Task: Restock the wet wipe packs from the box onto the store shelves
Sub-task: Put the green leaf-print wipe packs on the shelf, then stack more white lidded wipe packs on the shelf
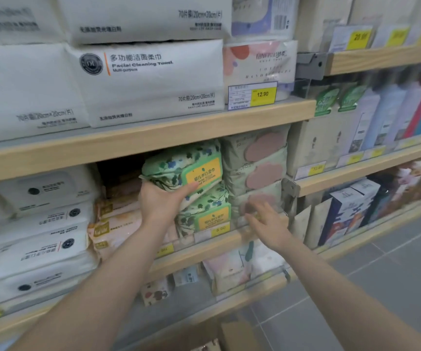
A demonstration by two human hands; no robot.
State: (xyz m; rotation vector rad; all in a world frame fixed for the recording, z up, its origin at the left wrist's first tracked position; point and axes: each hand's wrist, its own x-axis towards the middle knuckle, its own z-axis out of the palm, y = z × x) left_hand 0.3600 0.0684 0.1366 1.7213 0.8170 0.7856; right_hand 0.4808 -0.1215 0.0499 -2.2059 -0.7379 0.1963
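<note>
A green floral wet wipe pack [182, 168] is being gripped from underneath by the left hand [162, 202], tilted, on top of a matching pack [205, 211] at the middle shelf's [204, 245] front edge. The right hand [267, 221] is seen open, fingers spread, nothing held, just beside the pink-lidded packs [257, 168].

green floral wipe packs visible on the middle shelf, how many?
2. The upper pack is tilted, held by the left hand; the lower pack sits on the shelf beneath it. More may hide behind them.
</note>
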